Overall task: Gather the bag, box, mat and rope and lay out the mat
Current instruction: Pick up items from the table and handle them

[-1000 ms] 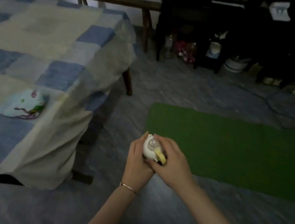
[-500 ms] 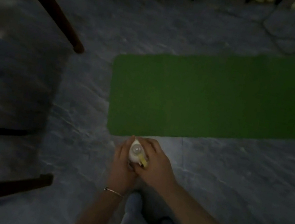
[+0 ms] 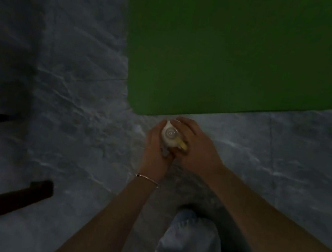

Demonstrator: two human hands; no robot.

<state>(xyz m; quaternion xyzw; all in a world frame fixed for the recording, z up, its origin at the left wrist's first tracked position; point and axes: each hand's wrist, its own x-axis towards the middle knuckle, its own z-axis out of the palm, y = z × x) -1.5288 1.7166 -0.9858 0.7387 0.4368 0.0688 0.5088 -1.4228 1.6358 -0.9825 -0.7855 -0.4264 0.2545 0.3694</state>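
With the mat already flat, your left hand and right hand both clasp a small white object; next, judge where it belongs.

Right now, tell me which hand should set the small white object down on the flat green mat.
Probably right. The right hand wraps the small white object from the side nearer the green mat; the left hand only steadies it.

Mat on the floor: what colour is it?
Plain green, with no pattern: the mat shows clearly in the head view, lying flat on the grey floor.
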